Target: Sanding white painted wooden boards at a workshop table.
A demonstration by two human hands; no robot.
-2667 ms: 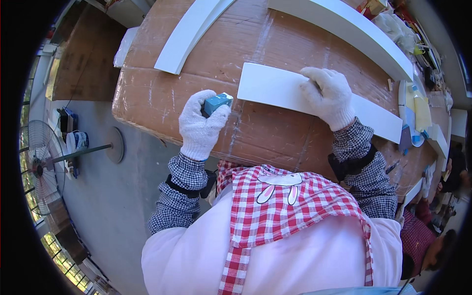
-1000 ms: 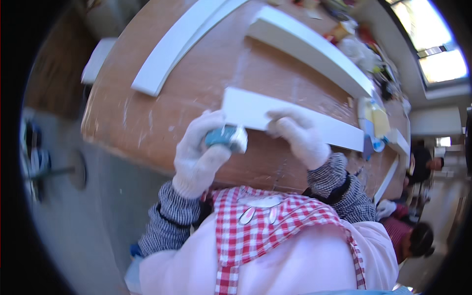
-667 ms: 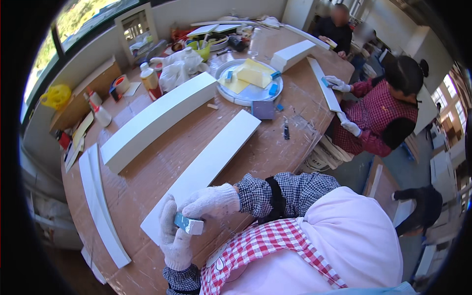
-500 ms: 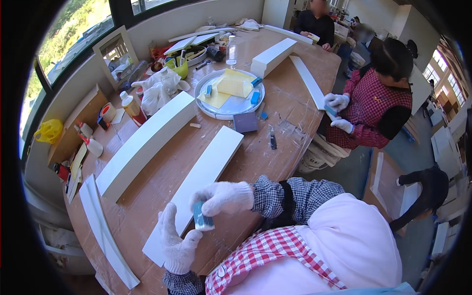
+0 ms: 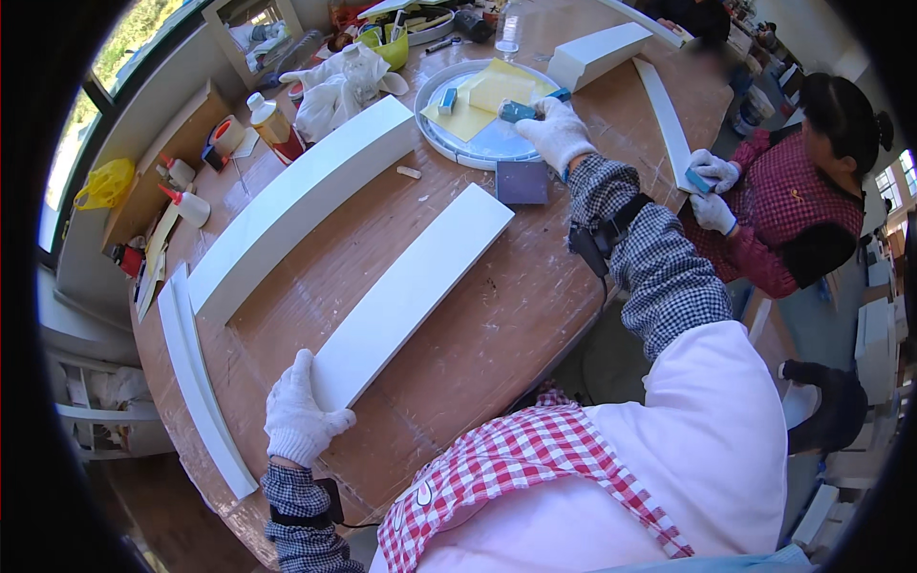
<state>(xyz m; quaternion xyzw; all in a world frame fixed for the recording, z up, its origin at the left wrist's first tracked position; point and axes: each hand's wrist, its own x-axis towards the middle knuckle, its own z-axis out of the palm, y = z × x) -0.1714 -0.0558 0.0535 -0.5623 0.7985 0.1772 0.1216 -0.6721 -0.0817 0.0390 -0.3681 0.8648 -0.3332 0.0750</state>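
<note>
My left hand (image 5: 304,413), in a white knit glove, grips the near end of a long white board (image 5: 420,286) that lies flat on the table. Its thumb and fingers lie around the board's end. Farther off, my right hand (image 5: 557,132), gloved too, is over the rim of a round white tray (image 5: 449,145). A blue sanding block (image 5: 517,112) is pinched in its fingers, above yellow sandpaper (image 5: 480,88). Another blue block (image 5: 447,101) rests on the tray's left, and one more (image 5: 561,95) shows partly behind my right hand.
A thick curved white piece (image 5: 310,205) and a thin curved strip (image 5: 199,382) lie on the left. A purple-grey square pad (image 5: 522,182) sits below the tray. Bottles (image 5: 274,126) and cloths line the window side. A co-worker (image 5: 774,201) sands a white strip at right.
My right hand has moved away from my left, up to the tray, carrying the sanding block. My left hand has come onto the board's near end. The view has shifted.
</note>
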